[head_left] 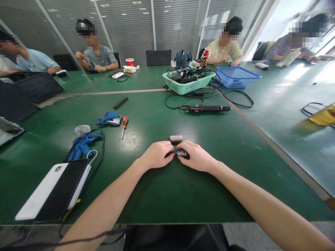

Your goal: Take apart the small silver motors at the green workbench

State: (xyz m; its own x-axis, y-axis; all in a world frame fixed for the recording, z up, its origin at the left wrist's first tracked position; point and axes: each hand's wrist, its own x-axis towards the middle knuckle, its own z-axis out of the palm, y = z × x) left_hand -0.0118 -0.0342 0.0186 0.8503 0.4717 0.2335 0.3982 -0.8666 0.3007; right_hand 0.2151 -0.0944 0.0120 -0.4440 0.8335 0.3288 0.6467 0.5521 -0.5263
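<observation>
My left hand and my right hand are close together over the green table, near its front edge. The right fingers are wrapped round a small dark, rounded piece with a shiny grey face. My left fingers are pinched on a dark bit mostly hidden by the hand; whether it joins the right-hand piece I cannot tell. Just beyond my fingertips lies a silvery metal cylinder on its side. An orange-and-black screwdriver rests farther left.
Blue gloves, a white-and-black device and a cable lie left. A dark bar is farther back. A corded electric screwdriver lies before a green basket of tools; a blue basket stands beside it. Several people sit around.
</observation>
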